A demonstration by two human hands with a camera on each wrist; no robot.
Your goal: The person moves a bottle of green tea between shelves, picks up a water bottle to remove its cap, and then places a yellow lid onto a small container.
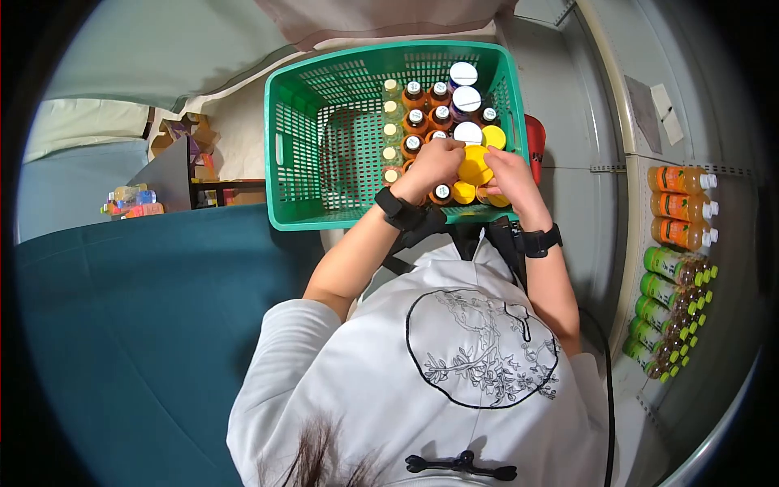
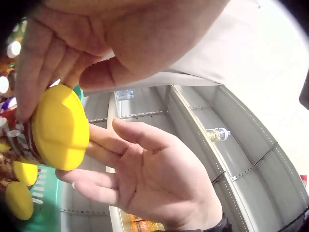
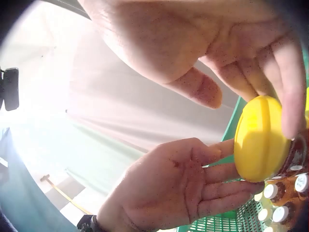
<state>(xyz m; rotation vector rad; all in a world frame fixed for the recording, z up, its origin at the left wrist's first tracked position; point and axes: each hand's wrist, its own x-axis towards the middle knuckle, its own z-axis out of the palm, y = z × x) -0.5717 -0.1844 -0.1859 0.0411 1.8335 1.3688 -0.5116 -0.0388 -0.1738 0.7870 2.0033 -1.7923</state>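
Note:
Both hands hold a jar with a wide yellow lid (image 1: 475, 165) between them, above the right side of a green basket (image 1: 312, 219). The jar's body (image 3: 298, 152) has a dark red-brown label, partly hidden by fingers. My left hand (image 1: 438, 169) lies against one side, its straight fingers along the jar and its thumb apart from the lid. Opposite, my right hand (image 1: 519, 185) presses its extended fingers to the other side, thumb also off the lid. In the basket close below stand more yellow-lidded jars (image 1: 493, 137) and small white-capped orange bottles (image 1: 416, 122).
White-lidded tubs (image 1: 466, 101) and pale-capped bottles (image 1: 390, 130) stand in rows inside the basket. At right, a grey shelf (image 1: 604, 105) carries orange drink bottles (image 1: 680, 204) and green-labelled bottles (image 1: 661, 312). A red object (image 1: 535, 146) sits beside the basket's right wall.

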